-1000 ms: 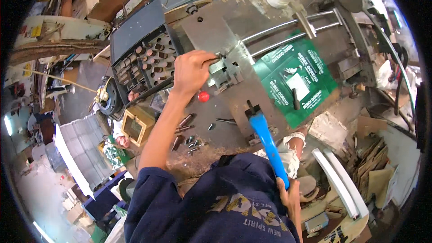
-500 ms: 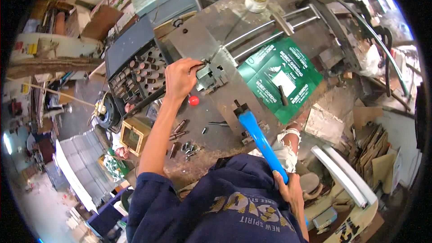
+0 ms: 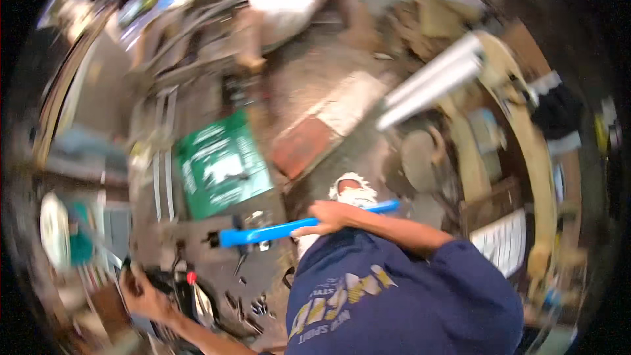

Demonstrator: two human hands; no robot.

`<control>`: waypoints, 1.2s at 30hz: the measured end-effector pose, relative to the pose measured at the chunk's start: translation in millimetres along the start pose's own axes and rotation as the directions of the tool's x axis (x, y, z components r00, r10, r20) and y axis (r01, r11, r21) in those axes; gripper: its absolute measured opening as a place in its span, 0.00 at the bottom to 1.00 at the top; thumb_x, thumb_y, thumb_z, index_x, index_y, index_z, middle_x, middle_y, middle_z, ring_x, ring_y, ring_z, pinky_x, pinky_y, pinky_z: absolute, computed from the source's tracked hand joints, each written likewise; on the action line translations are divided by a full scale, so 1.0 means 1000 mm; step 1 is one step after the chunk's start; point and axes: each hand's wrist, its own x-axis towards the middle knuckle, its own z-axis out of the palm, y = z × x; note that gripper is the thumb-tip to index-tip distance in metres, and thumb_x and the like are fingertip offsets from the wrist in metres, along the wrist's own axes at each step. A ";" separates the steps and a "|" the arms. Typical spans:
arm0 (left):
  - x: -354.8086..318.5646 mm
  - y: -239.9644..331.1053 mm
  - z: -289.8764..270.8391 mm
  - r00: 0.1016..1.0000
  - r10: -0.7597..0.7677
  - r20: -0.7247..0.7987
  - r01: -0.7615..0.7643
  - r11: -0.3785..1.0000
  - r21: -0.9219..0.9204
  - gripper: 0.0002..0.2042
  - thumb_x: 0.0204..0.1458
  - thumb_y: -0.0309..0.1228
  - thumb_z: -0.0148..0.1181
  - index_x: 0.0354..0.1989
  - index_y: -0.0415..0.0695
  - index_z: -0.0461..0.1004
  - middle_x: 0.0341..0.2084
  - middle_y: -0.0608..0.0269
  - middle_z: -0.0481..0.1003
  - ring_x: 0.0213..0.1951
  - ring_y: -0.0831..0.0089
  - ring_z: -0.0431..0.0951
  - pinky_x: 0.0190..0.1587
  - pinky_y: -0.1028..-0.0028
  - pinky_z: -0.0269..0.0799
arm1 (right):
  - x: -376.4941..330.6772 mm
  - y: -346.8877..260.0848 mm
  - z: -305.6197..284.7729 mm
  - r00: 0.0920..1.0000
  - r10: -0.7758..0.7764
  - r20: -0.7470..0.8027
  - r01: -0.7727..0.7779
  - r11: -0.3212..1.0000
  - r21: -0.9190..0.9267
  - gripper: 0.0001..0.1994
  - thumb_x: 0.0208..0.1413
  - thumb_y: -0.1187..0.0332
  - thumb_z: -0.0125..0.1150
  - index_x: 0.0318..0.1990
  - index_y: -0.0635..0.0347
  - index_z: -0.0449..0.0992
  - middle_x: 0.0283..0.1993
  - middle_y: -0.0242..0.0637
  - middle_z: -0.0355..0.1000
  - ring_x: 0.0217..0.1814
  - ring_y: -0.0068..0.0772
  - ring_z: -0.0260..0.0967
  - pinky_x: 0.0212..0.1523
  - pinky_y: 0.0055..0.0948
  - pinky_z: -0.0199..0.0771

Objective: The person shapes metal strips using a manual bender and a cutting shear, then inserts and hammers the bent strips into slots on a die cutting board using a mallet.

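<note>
My right hand (image 3: 332,217) is wrapped around a long blue bar-shaped tool (image 3: 282,229), which lies crosswise in front of my body. A dark metal piece (image 3: 211,239) sticks out of the tool's left end, above the worktable (image 3: 217,269). At the lower left, my left hand (image 3: 144,299) has curled fingers and is smeared by motion, so whether it holds anything cannot be made out. Near that hand is a small red ball (image 3: 191,277). Several small dark metal pieces (image 3: 259,306) lie on the table between my left forearm and my shirt.
A green printed sheet (image 3: 197,190) lies on the table beside two metal rods (image 3: 158,187). Beyond are a reddish-white board (image 3: 302,148) and long white bars (image 3: 434,79). Another person's bare leg (image 3: 250,36) shows, blurred, at the top. A round stool-like thing (image 3: 420,158) stands right.
The whole view has swung round to the right and blurred. The blue tool now lies nearly level across the picture. My left hand appears at the lower left, away from the metal block.
</note>
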 end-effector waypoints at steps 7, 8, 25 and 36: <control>-0.053 0.083 0.101 0.875 0.248 0.417 -0.135 0.950 -0.282 0.10 0.62 0.30 0.60 0.45 0.35 0.73 0.35 0.63 0.75 0.37 0.74 0.71 0.42 0.73 0.68 | -0.021 0.007 -0.009 0.744 -0.213 -0.634 0.387 0.910 0.148 0.31 0.62 0.43 0.52 0.24 0.67 0.74 0.22 0.55 0.70 0.27 0.57 0.71 0.29 0.48 0.70; -0.070 0.111 0.120 0.825 0.320 0.466 -0.206 0.938 -0.279 0.10 0.62 0.30 0.60 0.44 0.35 0.73 0.34 0.64 0.74 0.36 0.75 0.70 0.40 0.73 0.67 | -0.027 0.006 -0.021 0.704 -0.056 -0.708 0.446 0.811 0.379 0.27 0.65 0.49 0.52 0.27 0.67 0.73 0.25 0.54 0.71 0.30 0.55 0.72 0.32 0.45 0.71; -0.569 0.500 0.183 -0.248 0.969 0.013 -0.221 -0.044 -0.974 0.43 0.42 0.38 0.74 0.67 0.38 0.59 0.65 0.47 0.63 0.69 0.48 0.55 0.70 0.47 0.46 | -0.592 0.153 0.096 -0.019 0.539 -0.842 0.239 0.820 0.520 0.12 0.59 0.68 0.65 0.47 0.64 0.81 0.36 0.42 0.81 0.33 0.19 0.74 0.34 0.26 0.72; -0.766 0.490 0.197 -0.633 0.763 -0.133 0.190 -0.013 -0.982 0.08 0.51 0.18 0.58 0.37 0.40 0.82 0.31 0.50 0.80 0.34 0.52 0.80 0.36 0.59 0.75 | -0.706 0.187 0.242 -0.513 0.641 -0.570 0.045 0.684 0.728 0.10 0.59 0.67 0.63 0.46 0.57 0.82 0.39 0.36 0.81 0.37 0.21 0.75 0.37 0.25 0.75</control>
